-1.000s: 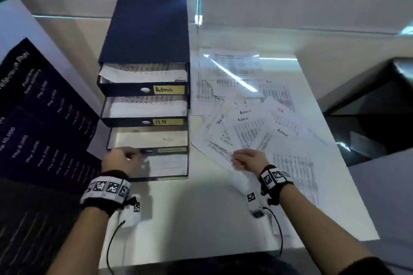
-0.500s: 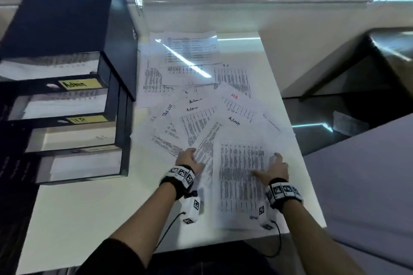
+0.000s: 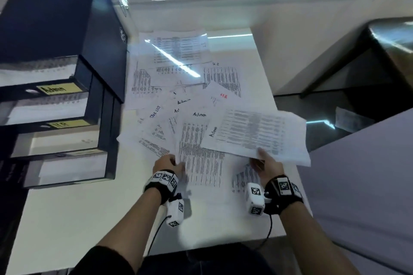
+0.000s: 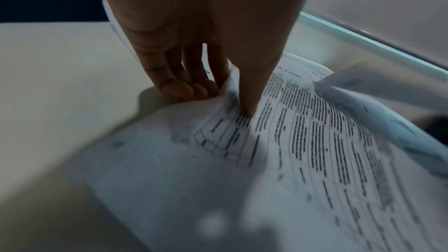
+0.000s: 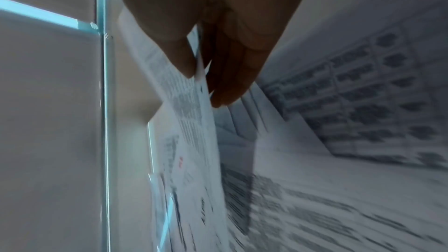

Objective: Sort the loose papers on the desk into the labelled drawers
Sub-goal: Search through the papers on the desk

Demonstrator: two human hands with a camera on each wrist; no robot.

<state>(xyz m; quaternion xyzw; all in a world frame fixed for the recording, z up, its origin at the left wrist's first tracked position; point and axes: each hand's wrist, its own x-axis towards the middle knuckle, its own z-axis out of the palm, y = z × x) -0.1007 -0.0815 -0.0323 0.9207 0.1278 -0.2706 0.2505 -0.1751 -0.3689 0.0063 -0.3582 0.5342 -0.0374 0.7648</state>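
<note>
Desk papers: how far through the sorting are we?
Early. The Admin drawer and the H.R drawer already hold sheets. In hand: the right hand pinches a sheet marked Admin, lifted off the pile; the left hand grips the edge of another printed sheet. Left: most of the loose papers, marked Admin and H.R, lie spread on the desk.

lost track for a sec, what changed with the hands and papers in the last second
The left hand left the drawer unit and moved right to the paper pile, where it now pinches the edge of a printed sheet. The right hand took hold of a sheet marked Admin and lifted it off the pile. The drawers are as they were, all four open.
</note>
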